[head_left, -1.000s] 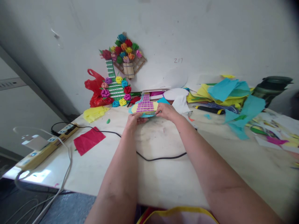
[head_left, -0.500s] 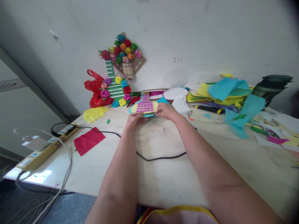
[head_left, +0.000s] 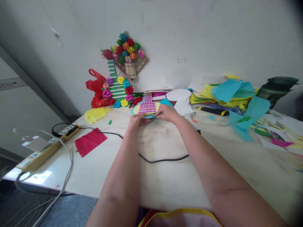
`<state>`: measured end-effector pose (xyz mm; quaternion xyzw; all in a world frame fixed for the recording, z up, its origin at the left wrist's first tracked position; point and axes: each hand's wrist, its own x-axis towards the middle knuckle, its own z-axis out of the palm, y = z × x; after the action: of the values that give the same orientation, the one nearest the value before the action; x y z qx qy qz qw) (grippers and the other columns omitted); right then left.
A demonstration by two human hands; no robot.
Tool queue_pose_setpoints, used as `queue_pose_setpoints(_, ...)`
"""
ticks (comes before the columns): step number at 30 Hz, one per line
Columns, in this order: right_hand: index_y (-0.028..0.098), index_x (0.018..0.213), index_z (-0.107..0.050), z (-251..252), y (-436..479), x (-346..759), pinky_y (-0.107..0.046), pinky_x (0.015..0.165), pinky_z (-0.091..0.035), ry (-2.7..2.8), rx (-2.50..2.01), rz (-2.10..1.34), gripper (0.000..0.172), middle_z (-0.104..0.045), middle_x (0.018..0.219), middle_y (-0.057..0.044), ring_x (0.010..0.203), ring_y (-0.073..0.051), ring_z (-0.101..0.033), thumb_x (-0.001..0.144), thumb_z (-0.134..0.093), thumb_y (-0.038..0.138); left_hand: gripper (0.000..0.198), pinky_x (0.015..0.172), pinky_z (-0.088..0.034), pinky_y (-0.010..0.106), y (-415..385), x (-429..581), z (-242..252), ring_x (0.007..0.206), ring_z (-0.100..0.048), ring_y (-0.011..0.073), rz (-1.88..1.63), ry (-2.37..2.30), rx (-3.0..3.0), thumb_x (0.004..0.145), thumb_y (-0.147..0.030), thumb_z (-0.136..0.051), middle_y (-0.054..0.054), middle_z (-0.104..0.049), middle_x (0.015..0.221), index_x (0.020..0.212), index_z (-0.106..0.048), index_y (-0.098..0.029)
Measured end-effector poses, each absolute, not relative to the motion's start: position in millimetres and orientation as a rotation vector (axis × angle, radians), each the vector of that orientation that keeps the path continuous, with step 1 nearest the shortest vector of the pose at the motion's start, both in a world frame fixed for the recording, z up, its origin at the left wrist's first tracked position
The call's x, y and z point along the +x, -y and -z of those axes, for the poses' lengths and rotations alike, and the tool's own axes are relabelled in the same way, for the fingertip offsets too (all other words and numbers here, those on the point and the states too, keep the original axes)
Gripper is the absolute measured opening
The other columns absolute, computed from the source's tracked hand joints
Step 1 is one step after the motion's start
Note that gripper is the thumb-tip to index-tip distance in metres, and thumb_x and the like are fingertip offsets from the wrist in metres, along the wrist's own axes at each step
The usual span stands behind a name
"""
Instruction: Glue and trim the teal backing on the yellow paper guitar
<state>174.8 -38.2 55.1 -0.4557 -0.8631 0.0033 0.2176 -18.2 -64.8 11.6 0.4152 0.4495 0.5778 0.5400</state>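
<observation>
Both my hands grip the lower edge of a paper guitar [head_left: 148, 107], yellow with purple strips across it and light blue showing along its rim. My left hand [head_left: 137, 122] is closed on the bottom left, thumb on top and fingers beneath. On the bottom right, my right hand [head_left: 167, 113] pinches the edge. The guitar leans back toward the things by the wall. Behind it to the left stands a green paper guitar [head_left: 117, 90] with white strips and colourful paper roses.
A power strip [head_left: 44, 154] lies at the left, its black cable [head_left: 163, 160] crossing below my arms. Red paper [head_left: 91, 142] and yellow paper [head_left: 97, 115] lie left. At right are a utility knife [head_left: 211, 110], blue paper [head_left: 252, 113] and a dark jar [head_left: 274, 90].
My hands keep their hold on the paper guitar. The right hand has shifted very slightly left along its edge; the view has moved a little.
</observation>
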Motion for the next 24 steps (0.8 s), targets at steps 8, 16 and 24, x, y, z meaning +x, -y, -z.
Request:
queue_pose_setpoints(8, 0.025, 0.081, -0.073, -60, 38, 179, -0.023, 0.063, -0.037, 2.404, -1.216, 0.005, 0.015, -0.066, 0.09, 0.0, 0.082, -0.015, -0.057, 0.067, -0.068, 0.024, 0.032, 0.06, -0.054, 0.034, 67, -16, -14, 0.062, -0.067, 0.0253, -1.386, -1.077, 0.963, 0.067, -0.013, -0.059, 0.012, -0.067, 0.063, 0.097, -0.061, -0.004)
queue_pose_setpoints(16, 0.024, 0.083, -0.074, -59, 43, 170, -0.023, 0.065, -0.038, 2.439, -1.204, -0.019, 0.015, -0.067, 0.09, -0.001, 0.083, -0.016, -0.058, 0.069, -0.067, 0.024, 0.029, 0.062, -0.055, 0.035, 68, -13, -19, 0.061, -0.067, 0.025, -1.368, -1.11, 0.911, 0.069, -0.012, -0.056, 0.012, -0.066, 0.06, 0.096, -0.06, -0.002)
queue_pose_setpoints(24, 0.023, 0.085, -0.073, -61, 50, 165, -0.023, 0.066, -0.039, 2.431, -1.284, -0.026, 0.016, -0.066, 0.092, -0.003, 0.084, -0.017, -0.058, 0.07, -0.067, 0.025, 0.031, 0.062, -0.055, 0.036, 68, -13, -19, 0.061, -0.067, 0.0253, -1.381, -1.116, 0.901, 0.068, -0.013, -0.057, 0.012, -0.066, 0.06, 0.097, -0.06, -0.002)
